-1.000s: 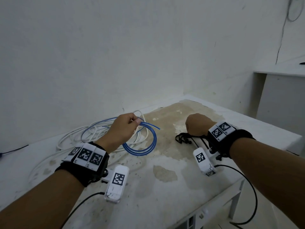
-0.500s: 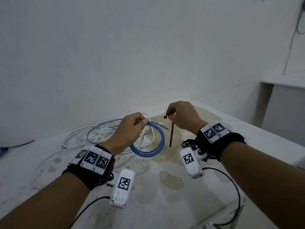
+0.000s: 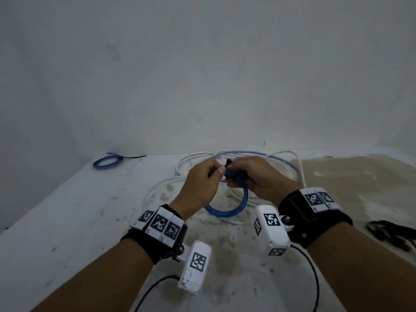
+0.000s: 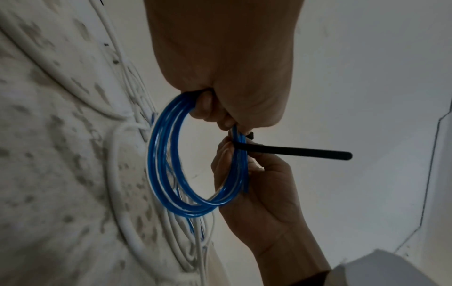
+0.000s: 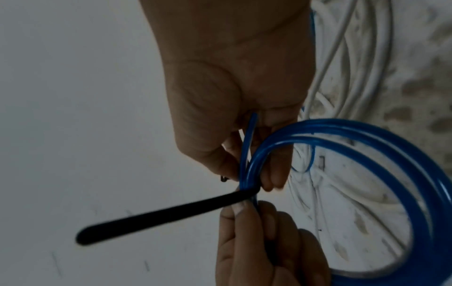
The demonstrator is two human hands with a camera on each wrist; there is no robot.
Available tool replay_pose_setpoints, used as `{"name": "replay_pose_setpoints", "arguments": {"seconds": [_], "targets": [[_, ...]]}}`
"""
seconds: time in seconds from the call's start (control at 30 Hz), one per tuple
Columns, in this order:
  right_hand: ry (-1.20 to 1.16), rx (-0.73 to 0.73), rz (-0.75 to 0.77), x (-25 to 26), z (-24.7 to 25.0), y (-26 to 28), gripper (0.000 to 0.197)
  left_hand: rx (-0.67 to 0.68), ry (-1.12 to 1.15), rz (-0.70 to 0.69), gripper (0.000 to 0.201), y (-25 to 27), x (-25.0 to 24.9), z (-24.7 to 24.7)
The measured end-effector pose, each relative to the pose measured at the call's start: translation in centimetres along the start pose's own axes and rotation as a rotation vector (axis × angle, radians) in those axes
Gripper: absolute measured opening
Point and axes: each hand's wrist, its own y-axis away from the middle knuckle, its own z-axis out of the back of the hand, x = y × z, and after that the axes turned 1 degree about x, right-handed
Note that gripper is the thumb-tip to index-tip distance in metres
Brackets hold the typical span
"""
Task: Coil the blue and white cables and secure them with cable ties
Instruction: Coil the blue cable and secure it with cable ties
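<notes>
Both hands hold a small blue cable coil [image 3: 227,210] above the table. My left hand [image 3: 216,174] grips one side of the coil [image 4: 166,164] with curled fingers. My right hand [image 3: 236,171] pinches a black cable tie [image 3: 228,162] against the coil strands. The tie [image 4: 293,151] bends round the bundle and its free tail [image 5: 159,218] sticks out sideways. In the right wrist view the coil [image 5: 367,145] hangs to the right of the fingers. Loose white cable [image 3: 186,167] and a long blue strand [image 3: 281,161] lie tangled on the table behind the hands.
A tied blue coil [image 3: 105,162] with a black tie tail lies at the far left by the wall. Several spare black cable ties [image 3: 391,233] lie in a heap at the right. The stained white table [image 3: 67,221] ends at the wall behind.
My right hand lifted a black tie from the heap and carried it left to the coil. The tie now bends round the strands, and both hands meet at the coil.
</notes>
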Motion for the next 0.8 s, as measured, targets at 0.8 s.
{"name": "replay_pose_setpoints", "arguments": {"seconds": [0.8], "targets": [[0.088, -0.146, 0.043, -4.4, -1.3, -2.6, 0.024, -0.049, 0.186, 0.219, 0.023, -0.9, 4.3, -0.9]]}}
